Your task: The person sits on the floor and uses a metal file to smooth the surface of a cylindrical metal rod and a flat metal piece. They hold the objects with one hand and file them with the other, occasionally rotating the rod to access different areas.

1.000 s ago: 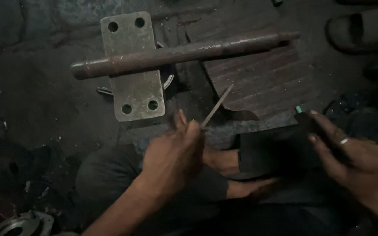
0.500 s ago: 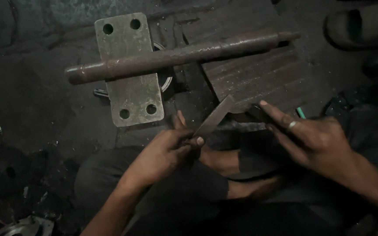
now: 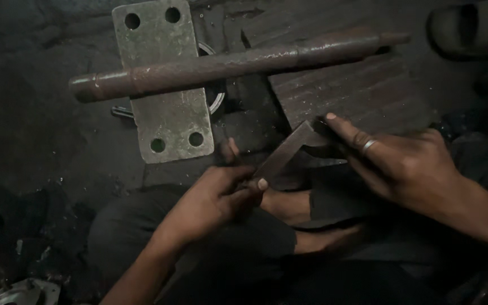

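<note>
My left hand grips the near end of a flat metal file that slants up to the right. My right hand, with a ring on one finger, rests its fingertips on the file's far end. Just beyond the file lies a long rusty steel shaft, set across a grey rectangular plate with corner holes and a dark ribbed block. My crossed legs and a bare foot are below the hands.
A sandal sits at the top right. A metal ring peeks out from under the plate. A round metal part lies at the bottom left on the dark, grimy floor.
My right hand moved left from the dark object on my lap to the file's far end. The file, first held thin and upright by my left hand, now lies flatter between both hands.
</note>
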